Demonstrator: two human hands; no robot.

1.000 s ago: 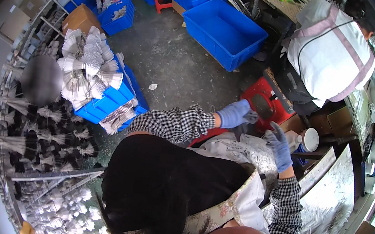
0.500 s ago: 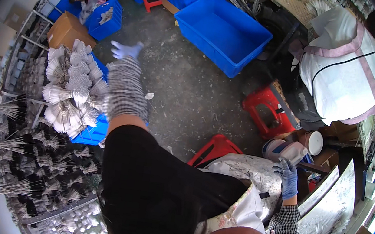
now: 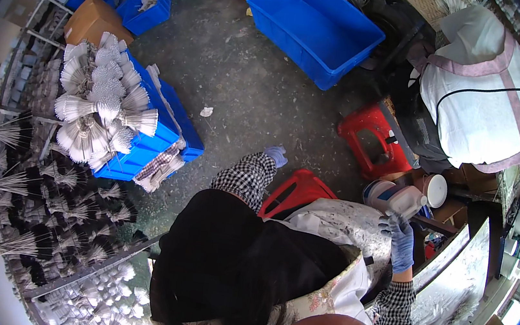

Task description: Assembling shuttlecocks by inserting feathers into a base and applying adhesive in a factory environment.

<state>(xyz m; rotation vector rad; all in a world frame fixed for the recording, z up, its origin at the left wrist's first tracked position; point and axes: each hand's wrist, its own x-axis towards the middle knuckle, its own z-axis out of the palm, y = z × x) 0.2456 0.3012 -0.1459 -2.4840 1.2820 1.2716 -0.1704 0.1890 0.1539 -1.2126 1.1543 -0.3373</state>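
Note:
My left hand (image 3: 276,156), in a pale purple glove and checked sleeve, hangs over the floor just beyond a red plastic stool (image 3: 301,190). Its fingers show only in part, look stretched out and hold nothing visible. At the right, my right hand (image 3: 399,241) wears a blue-grey glove smudged dark at the fingers. Those fingers are apart and slightly bent, with nothing seen in them. It is raised beside my stained white apron (image 3: 349,229), close to a white plastic jug (image 3: 403,203). Left of my left arm, bundles of thin white-tipped sticks (image 3: 108,105) lie fanned out on stacked blue crates (image 3: 145,145).
A large blue tub (image 3: 315,29) rests on the floor ahead. Another red stool (image 3: 373,141) stands near a person in white with mauve trim (image 3: 483,92). Dark racks of stick bundles (image 3: 66,210) line the left, with a cardboard box (image 3: 95,22) beyond the crates.
My left hand has swung back and right from beside the stick bundles, towards the near stool. The bundles and crates are now uncovered by my arm. My right hand has barely moved.

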